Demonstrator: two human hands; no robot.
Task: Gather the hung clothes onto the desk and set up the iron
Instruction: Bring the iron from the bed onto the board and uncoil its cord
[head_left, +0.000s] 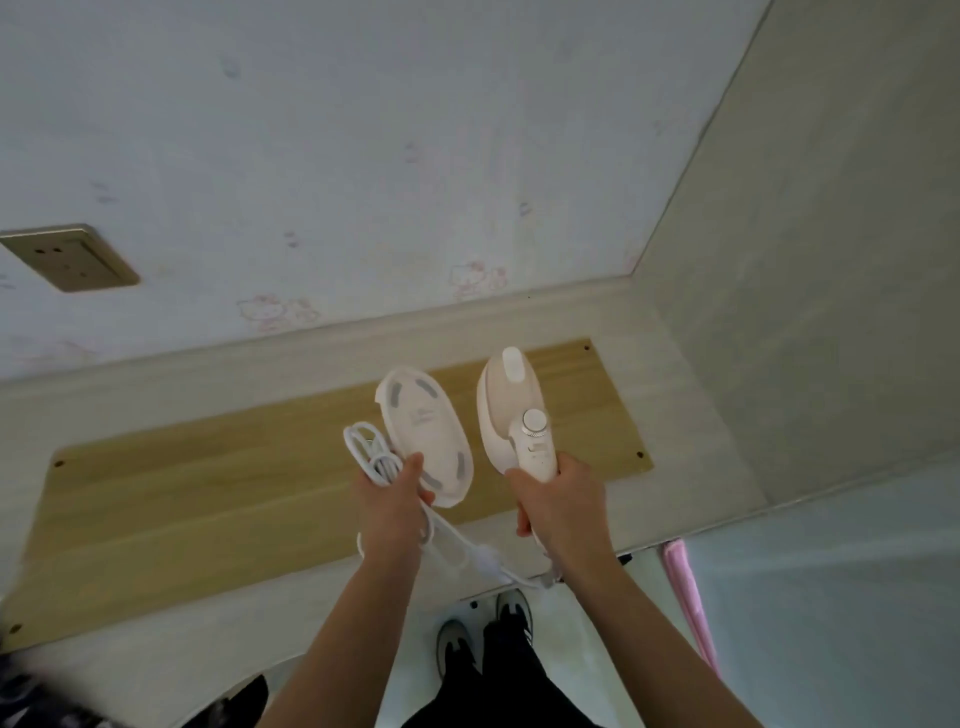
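Iron (511, 410) points nose-first at the wall (363, 156).
Right grip (558, 504) clamps it, left grip (389, 506) its base (423, 436), over the counter (208, 493).

R hand (558, 501) grips iron (511, 410), L hand (389, 501) holds base plate (423, 431), cord (371, 452)

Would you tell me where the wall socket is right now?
In the head view, the wall socket sits at the far left on the wallpapered wall, above the desk, well left of the iron in the right hand.
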